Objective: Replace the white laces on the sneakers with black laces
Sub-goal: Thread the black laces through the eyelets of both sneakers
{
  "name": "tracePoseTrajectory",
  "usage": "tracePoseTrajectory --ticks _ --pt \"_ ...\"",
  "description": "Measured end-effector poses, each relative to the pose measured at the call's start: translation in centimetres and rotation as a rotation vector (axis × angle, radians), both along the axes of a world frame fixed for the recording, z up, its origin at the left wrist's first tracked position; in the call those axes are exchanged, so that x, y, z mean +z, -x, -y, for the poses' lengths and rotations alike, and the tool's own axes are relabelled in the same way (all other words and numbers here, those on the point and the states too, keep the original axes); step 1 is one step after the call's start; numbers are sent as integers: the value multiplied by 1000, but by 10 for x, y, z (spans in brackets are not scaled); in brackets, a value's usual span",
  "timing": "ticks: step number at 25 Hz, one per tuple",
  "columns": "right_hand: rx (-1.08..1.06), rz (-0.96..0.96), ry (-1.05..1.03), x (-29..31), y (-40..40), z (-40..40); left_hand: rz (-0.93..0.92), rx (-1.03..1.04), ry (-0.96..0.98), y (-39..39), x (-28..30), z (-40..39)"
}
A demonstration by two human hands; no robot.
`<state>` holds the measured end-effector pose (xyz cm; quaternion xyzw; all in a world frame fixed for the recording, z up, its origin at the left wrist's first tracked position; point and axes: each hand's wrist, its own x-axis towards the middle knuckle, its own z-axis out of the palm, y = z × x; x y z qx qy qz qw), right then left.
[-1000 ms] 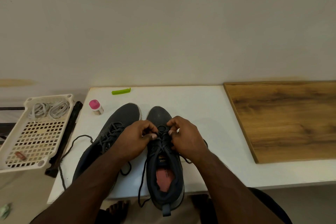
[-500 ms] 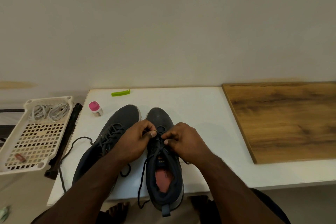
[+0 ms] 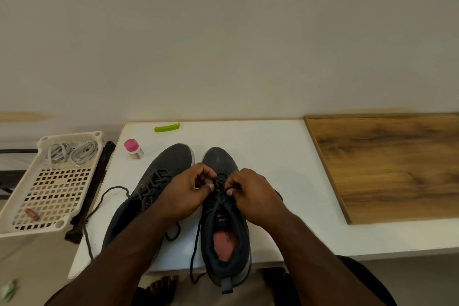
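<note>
Now the cream perforated plastic basket (image 3: 49,186) holds coiled white laces (image 3: 70,153); left hand (image 3: 183,194) and right hand (image 3: 253,194) both pinch the black lace (image 3: 219,187) on the right dark grey sneaker (image 3: 223,218).

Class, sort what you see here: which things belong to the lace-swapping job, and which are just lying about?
Belongs to the job:
left hand and right hand, pinching the black lace
right sneaker
left sneaker, black-laced
white laces in the basket

Lying about:
pink-capped bottle
green clip
wooden board
</note>
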<state>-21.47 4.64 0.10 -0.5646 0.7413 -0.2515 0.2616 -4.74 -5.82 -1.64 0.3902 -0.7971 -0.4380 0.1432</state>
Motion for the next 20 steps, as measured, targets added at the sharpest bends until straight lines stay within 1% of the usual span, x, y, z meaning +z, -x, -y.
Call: tracePoseTrajectory --ticks 2,4,6,8,10,13,17,20 --pt "-34 70 40 1 0 -1 27 -3 11 1 1 -1" --pt "-60 143 19 3 2 -2 42 -2 8 0 5 -1" --pt "-49 115 -23 3 2 -2 67 3 7 -3 13 0" --pt "-69 104 -22 3 -1 -1 131 -15 34 -9 22 -1" --pt "-106 168 17 3 -3 0 189 -53 26 -13 30 -7" --pt "-125 249 10 0 -2 -2 213 -62 40 -15 36 -19" --pt "-104 252 -4 -3 0 -4 245 -76 134 -9 41 -27" --pt "-87 204 -12 -2 -2 -4 194 -61 210 -8 41 -36"
